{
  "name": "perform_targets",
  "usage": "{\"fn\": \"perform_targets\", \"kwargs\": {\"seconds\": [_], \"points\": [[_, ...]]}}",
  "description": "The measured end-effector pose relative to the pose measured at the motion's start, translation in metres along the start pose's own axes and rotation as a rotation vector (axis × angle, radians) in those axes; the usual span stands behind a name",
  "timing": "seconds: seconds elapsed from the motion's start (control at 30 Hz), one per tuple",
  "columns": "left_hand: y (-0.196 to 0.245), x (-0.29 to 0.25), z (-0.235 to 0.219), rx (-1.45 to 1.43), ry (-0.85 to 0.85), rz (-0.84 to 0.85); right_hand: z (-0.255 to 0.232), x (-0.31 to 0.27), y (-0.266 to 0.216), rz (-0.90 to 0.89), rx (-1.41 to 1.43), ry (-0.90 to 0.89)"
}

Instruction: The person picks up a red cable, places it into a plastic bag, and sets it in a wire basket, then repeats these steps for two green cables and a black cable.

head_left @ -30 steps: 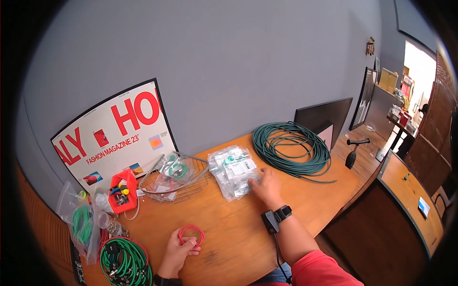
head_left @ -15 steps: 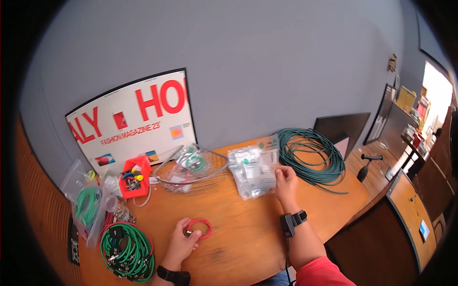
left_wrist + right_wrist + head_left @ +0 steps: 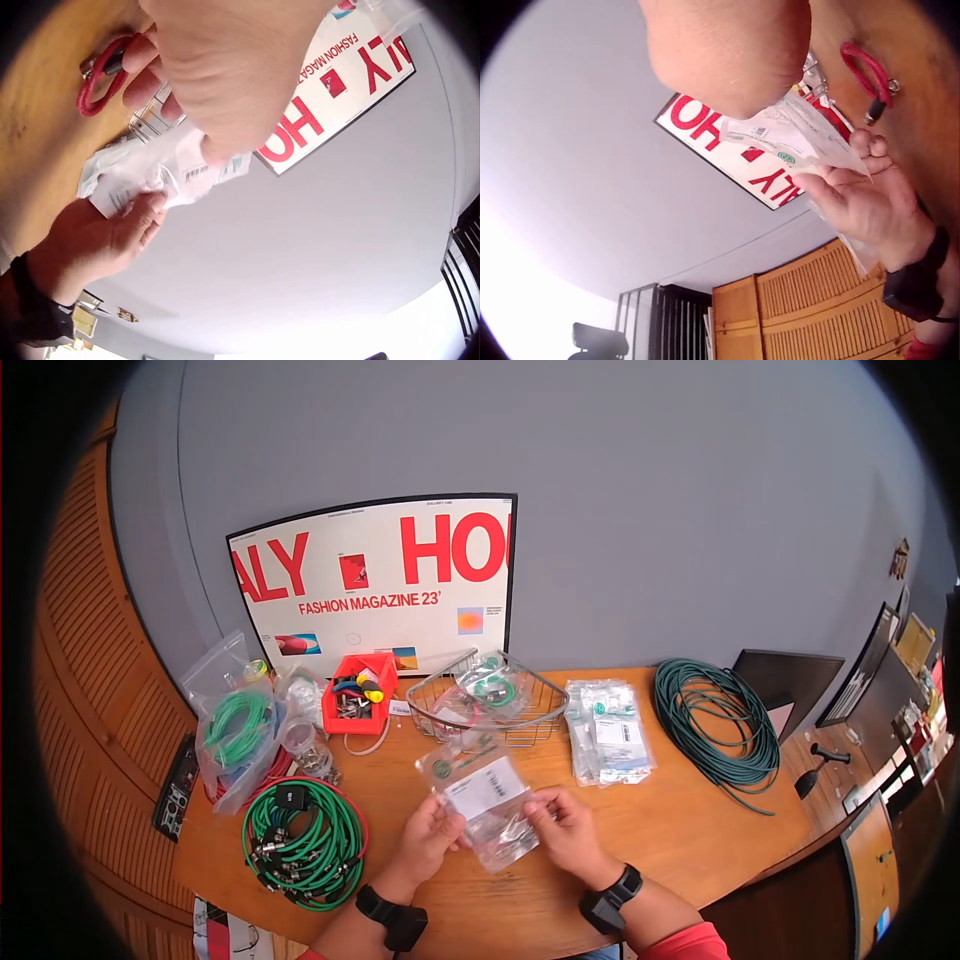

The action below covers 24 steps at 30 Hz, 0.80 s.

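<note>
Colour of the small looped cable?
The small looped cable is red; it shows best in the right wrist view.

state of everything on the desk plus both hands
left hand: gripping bag
right hand: gripping bag
bag: held up, open or sealed unclear
red cable: looped, held or not unclear
green cables: coiled
dark cable: coiled
red bin: open, filled
basket: open-topped, loaded
bag stack: lying flat
</note>
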State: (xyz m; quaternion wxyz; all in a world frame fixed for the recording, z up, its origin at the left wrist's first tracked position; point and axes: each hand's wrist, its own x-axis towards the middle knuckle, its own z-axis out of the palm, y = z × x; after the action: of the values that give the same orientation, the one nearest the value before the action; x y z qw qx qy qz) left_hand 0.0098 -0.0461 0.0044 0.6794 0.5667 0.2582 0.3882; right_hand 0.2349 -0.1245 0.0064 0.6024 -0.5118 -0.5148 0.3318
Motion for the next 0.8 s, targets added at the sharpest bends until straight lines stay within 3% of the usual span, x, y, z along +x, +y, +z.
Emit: {"fn": "perform_targets", "kwargs": {"seconds": [0.03,0.1,0.17,0.23,0.27,0.33,0.47,0.63,0.8], "points": [[-0.007,0.003,-0.002,-0.004,0.000,0.001,0.005,0.000,-0.002,0.001,-0.004,-0.001],[-0.022,0.010,-0.006,0.153,0.194,0.143,0.013,-0.003,-0.008,0.018,0.052,-0.070],[-0.007,0.008,-0.013,0.034,0.249,0.087,0.010,-0.001,-0.011,0.005,-0.041,-0.070],[0.009,0.010,-0.016,-0.085,0.307,0.030,0.006,0.003,-0.013,-0.361,-0.526,-0.216],[0.016,0.012,-0.018,-0.124,0.346,0.034,0.009,0.003,-0.014,-0.360,-0.522,-0.226],[0.016,0.012,-0.024,-0.180,0.395,0.058,0.015,0.002,-0.016,-0.546,-0.760,-0.397],[0.015,0.011,-0.028,-0.141,0.416,0.029,0.023,-0.005,0.000,-0.566,-0.873,-0.481],[0.010,0.013,-0.029,-0.058,0.345,0.045,0.014,-0.002,-0.010,-0.380,-0.910,-0.489],[0.009,0.013,-0.028,-0.084,0.365,0.018,0.003,0.001,-0.003,-0.424,-0.918,-0.427]]}}
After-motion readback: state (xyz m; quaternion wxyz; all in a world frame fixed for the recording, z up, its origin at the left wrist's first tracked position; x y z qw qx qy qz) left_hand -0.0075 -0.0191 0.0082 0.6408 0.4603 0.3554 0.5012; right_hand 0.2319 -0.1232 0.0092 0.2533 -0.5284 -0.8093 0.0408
